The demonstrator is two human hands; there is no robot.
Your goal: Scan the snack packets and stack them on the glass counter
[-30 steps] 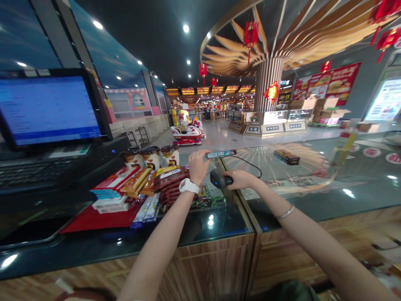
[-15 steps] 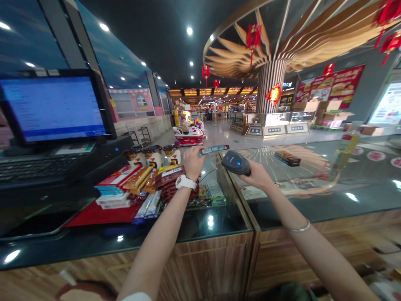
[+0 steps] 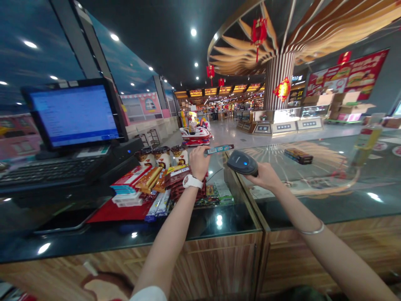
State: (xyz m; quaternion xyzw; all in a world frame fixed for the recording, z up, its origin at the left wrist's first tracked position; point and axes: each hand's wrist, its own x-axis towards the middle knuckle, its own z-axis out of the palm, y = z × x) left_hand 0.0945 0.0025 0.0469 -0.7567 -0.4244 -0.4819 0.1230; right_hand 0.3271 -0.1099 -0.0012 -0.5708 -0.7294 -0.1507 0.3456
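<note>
My left hand [image 3: 199, 162], with a white watch at the wrist, grips one end of a slim blue snack box [image 3: 221, 149] whose barcode side faces me. Close to its right, my right hand [image 3: 266, 176] is wrapped round the handle of a dark barcode scanner [image 3: 242, 163] with a blue light on top. The scanner's head is beside the box, a small gap between them. Left of my left wrist lie packaged snacks: brown packets [image 3: 178, 179], gold-wrapped bars [image 3: 149, 179] and red boxes [image 3: 130, 177]. Behind these stand three lidded cups [image 3: 161, 157].
A monitor [image 3: 75, 113] and keyboard [image 3: 50, 167] occupy the left of the glass counter [image 3: 200, 225]. A phone-like dark slab [image 3: 65, 219] lies near its front edge. On the right are a small dark box [image 3: 298, 156] and a clear yellowish bottle [image 3: 366, 144].
The whole scene has shifted to the right in view as the camera turned left. Both hands keep their holds, with the box and scanner in nearly the same position relative to each other.
</note>
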